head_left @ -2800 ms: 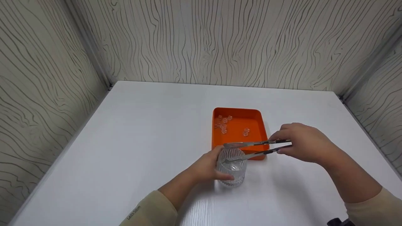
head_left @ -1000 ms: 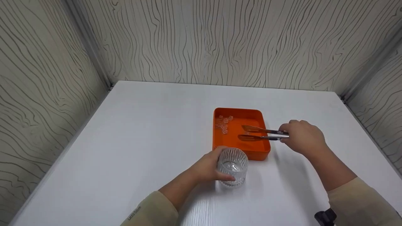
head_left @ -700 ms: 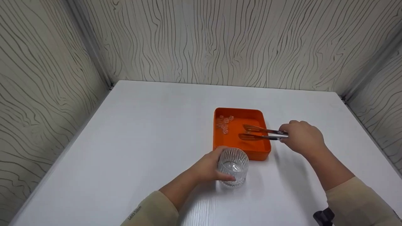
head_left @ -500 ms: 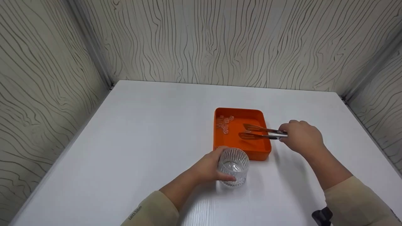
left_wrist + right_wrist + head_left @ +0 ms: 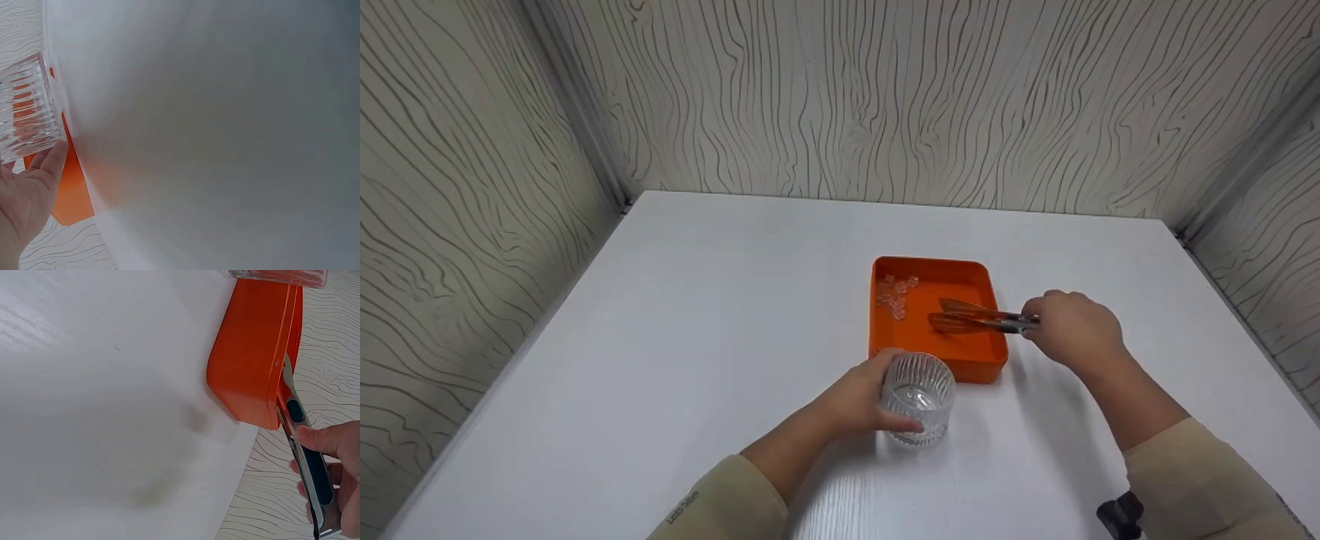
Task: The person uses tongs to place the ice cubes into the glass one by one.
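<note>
My left hand point(image 5: 847, 397) holds a clear ribbed glass point(image 5: 919, 375) upright against the near side of an orange tray point(image 5: 915, 346), thumb across its front. In the left wrist view, the fingers wrap the glass point(image 5: 28, 115) near its base. My right hand point(image 5: 1076, 330) grips metal tongs point(image 5: 1009, 322) from the right, thumb on the dark handle inset in the right wrist view. The tongs' tips reach down into the tray and stand slightly apart; what lies between them is hidden. Several clear ice-like cubes point(image 5: 895, 298) lie at the tray's left side.
The white table point(image 5: 712, 315) surrounds the tray and glass. Wood-grain patterned panels point(image 5: 855, 105) stand behind the table and at both sides. A small black device point(image 5: 1121, 515) sits by the right sleeve.
The tongs have moved from over the glass back into the tray, and their arms have drawn closer together in the last half second. The left hand and glass hold still.
</note>
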Demonstrator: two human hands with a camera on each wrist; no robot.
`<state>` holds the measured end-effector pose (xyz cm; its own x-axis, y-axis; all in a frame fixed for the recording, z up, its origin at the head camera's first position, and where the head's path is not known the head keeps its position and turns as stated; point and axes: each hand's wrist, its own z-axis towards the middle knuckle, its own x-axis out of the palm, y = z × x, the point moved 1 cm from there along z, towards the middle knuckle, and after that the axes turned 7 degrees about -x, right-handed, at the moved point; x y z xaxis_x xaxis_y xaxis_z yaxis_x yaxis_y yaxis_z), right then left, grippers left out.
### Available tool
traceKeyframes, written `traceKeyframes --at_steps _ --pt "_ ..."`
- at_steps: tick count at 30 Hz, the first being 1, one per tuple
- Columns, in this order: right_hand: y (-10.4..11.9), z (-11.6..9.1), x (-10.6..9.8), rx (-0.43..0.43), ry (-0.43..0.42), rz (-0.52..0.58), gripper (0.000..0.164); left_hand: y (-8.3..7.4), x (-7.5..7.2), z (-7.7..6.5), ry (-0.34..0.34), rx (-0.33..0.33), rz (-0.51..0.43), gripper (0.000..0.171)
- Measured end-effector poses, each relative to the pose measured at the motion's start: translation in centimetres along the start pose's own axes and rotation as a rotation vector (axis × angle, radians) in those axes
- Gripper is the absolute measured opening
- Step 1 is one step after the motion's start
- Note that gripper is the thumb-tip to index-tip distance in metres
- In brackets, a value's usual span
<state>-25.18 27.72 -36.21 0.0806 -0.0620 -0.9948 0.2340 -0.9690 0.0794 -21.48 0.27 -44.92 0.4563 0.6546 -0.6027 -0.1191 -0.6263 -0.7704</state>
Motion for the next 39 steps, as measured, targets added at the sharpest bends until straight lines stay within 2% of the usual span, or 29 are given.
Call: traceKeyframes --at_steps 8,18,30,39 --pt "0.21 0.07 -0.17 0.023 0.037 0.043 0.017 0.02 0.10 0.00 0.000 -0.009 -0.004 0.084" --pt "0.48 0.19 -0.15 0.008 -0.004 0.011 0.015 0.08 0.10 -0.03 -0.009 0.017 0.007 0.084" --pt "0.24 0.24 -0.07 -0.023 -0.039 -0.025 0.012 0.02 0.10 0.01 -0.007 0.005 0.008 0.084" --pt "-0.19 -0.03 -0.37 -0.008 -0.026 -0.021 0.014 -0.08 0.14 -0.04 -0.007 -0.020 0.002 0.084"
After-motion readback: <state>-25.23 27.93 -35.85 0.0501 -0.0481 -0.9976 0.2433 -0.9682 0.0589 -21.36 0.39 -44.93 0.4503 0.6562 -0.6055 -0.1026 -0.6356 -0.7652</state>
